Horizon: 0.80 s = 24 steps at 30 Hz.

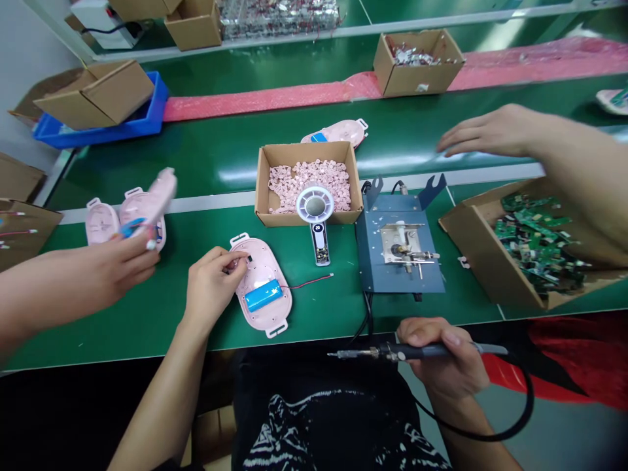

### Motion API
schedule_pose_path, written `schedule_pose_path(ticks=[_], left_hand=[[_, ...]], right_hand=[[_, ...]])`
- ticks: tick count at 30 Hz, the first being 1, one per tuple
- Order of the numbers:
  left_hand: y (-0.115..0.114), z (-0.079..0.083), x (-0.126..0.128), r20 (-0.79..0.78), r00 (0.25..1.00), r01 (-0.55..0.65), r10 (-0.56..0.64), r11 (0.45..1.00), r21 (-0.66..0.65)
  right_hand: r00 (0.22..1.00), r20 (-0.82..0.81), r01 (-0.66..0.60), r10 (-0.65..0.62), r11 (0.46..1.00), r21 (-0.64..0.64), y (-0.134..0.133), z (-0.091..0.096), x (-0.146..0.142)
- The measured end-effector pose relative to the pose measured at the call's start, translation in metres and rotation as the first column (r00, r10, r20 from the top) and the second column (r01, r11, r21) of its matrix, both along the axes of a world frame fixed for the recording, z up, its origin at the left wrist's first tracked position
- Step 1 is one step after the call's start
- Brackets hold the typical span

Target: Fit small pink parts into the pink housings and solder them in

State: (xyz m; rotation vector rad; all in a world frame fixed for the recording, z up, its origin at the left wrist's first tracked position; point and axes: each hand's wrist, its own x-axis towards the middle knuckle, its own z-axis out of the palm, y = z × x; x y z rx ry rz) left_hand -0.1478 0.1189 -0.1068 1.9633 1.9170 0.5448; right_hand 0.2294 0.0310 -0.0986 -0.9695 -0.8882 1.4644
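Note:
My left hand (216, 282) pinches its fingers together over the upper part of a pink plastic shell (267, 261), beside a small black part; what lies between the fingertips is hidden. The shell rests open side up on the green bench, with a blue battery pack (263, 296) inside and a thin red lead stretching right. My right hand (444, 356) is wrapped round a soldering iron (422, 352), held at the bench's front edge with its metal tip pointing left. Above the shell stands a small round white-and-grey device (316, 216) with an exposed circuit board.
A cardboard box of small pink parts (307, 219) stands behind. Right of it are a blue-grey metal fixture (402, 275) and a box of green circuit boards (505, 261). Co-workers' hands reach in: one at left (98, 275) lifts a pink piece, another (495, 131) hovers right.

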Motion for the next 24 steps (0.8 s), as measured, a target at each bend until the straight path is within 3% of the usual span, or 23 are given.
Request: schedule_pose_path(ticks=[6,13,18,24], left_hand=[[-0.006,-0.001,0.000,-0.009,0.998,-0.070,0.070,0.997,0.014],[-0.009,0.004,0.002,-0.304,0.950,-0.079,0.069,0.997,-0.020],[-0.007,0.012,0.003,-0.279,0.959,-0.102,0.053,0.982,-0.160],[0.002,0.020,0.003,-0.214,0.971,-0.161,0.110,0.957,-0.241]], right_hand=[[0.997,0.051,0.063,-0.063,0.998,-0.005,0.000,0.003,-0.005],[1.000,-0.010,0.011,-0.011,1.000,0.007,0.001,-0.001,-0.003],[1.000,-0.028,-0.005,0.006,0.999,0.038,0.003,-0.001,-0.001],[0.999,-0.031,0.010,-0.008,0.998,0.066,0.004,-0.003,-0.003]])
